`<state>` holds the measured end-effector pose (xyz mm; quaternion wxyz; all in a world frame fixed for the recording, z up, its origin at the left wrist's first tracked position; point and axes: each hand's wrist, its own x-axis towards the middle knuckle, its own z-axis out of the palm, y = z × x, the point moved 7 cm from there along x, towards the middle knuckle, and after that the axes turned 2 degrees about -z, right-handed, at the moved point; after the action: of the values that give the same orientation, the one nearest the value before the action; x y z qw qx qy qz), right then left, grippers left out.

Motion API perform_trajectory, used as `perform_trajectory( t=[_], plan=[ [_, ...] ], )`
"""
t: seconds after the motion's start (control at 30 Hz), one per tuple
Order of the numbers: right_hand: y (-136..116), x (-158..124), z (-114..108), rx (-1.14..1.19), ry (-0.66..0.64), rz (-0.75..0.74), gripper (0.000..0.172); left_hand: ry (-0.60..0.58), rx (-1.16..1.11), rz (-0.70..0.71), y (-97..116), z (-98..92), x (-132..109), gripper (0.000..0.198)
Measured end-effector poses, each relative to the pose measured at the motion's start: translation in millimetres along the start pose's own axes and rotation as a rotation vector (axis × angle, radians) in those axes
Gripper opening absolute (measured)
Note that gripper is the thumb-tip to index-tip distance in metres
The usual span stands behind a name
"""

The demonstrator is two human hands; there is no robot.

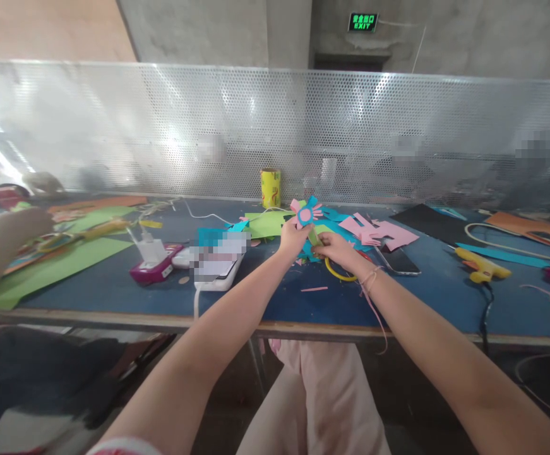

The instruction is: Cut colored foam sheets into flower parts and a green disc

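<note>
My left hand (pixel 293 238) pinches a paper flower (pixel 305 215) with pink and blue petals and a pink round centre. Just to its right, my right hand (pixel 337 249) is closed on a small green paper piece (pixel 314 236) below the flower; whether the two are joined I cannot tell. Under and behind both hands lie blue paper scraps (pixel 336 221) and cut pink paper (pixel 383 232). Yellow-handled scissors (pixel 338 272) rest beneath my right hand, their blades hidden. A thin pink paper strip (pixel 314 289) lies nearer the table edge.
To the right are a phone (pixel 400 260) and a yellow glue gun (pixel 483 265) with a black cord. A yellow roll (pixel 271 188) stands by the perforated metal screen (pixel 237 126). On the left sit a white power strip (pixel 218 282), a purple box (pixel 154 268) and another person's arm (pixel 4 243).
</note>
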<state>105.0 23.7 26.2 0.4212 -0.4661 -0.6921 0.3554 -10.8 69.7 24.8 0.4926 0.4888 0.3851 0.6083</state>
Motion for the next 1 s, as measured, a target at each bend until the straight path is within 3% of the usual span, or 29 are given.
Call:
perform_trajectory(
  t=[0.13, 0.43, 1.0],
  plan=[
    [4, 1, -3, 0.046, 0.016, 0.026, 0.014, -0.068, 0.012, 0.046, 2, 5.2, 1, 0.019],
    [20, 6, -7, 0.188, 0.013, 0.054, 0.012, -0.122, -0.102, -0.041, 3, 11.3, -4, 0.017],
    [11, 2, -21, 0.187, 0.14, 0.029, 0.018, -0.046, -0.176, 0.006, 3, 3.1, 3, 0.026]
  ],
)
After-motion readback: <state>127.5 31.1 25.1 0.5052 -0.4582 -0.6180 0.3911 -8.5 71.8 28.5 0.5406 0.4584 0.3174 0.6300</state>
